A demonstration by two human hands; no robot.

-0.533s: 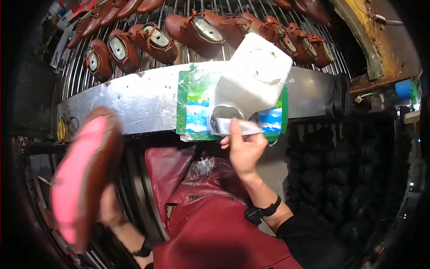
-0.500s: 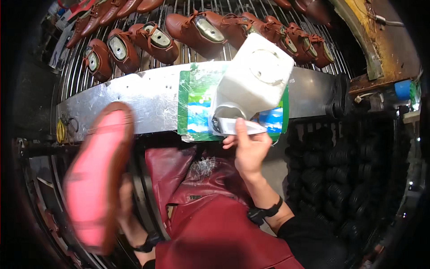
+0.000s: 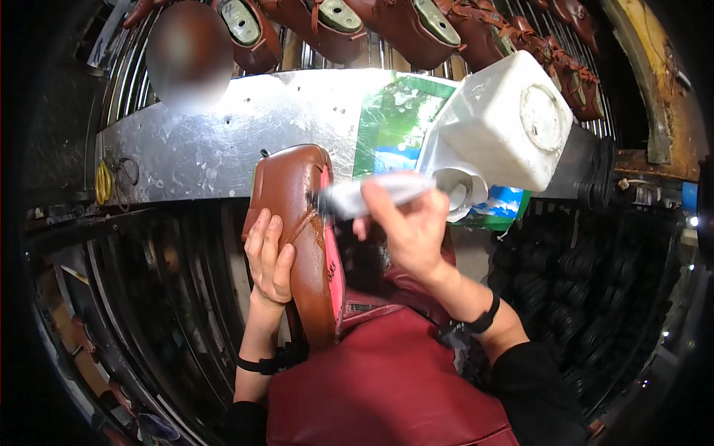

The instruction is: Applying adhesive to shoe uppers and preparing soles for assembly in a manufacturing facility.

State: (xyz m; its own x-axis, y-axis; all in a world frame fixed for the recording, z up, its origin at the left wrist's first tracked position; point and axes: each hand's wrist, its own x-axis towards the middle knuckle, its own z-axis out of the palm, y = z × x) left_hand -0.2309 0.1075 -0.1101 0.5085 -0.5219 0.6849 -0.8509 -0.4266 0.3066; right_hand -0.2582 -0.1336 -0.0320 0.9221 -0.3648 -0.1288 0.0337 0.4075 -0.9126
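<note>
A brown leather shoe (image 3: 288,178) is held on its side above my lap, its pink sole (image 3: 335,275) turned to the right. My left hand (image 3: 269,256) grips it from the left, fingers spread along the upper. In my right hand (image 3: 413,234) is a brush (image 3: 357,199) with a whitish handle, blurred by motion. Its dark bristles touch the shoe's side near the sole edge. To the right of the brush a white plastic jug (image 3: 491,111) lies tilted, its cut opening facing me.
The jug rests on a green and blue printed sheet (image 3: 394,111) on a metal ledge (image 3: 245,149). Behind it, several brown shoes (image 3: 416,30) stand on a rack of metal rods. Yellow rings (image 3: 104,182) hang at the ledge's left end. Black ribbed items (image 3: 580,275) fill the right side.
The shoe has come from the left toward the middle and turned, showing its upper instead of its sole. The brush has left the jug's opening and moved left onto the shoe.
</note>
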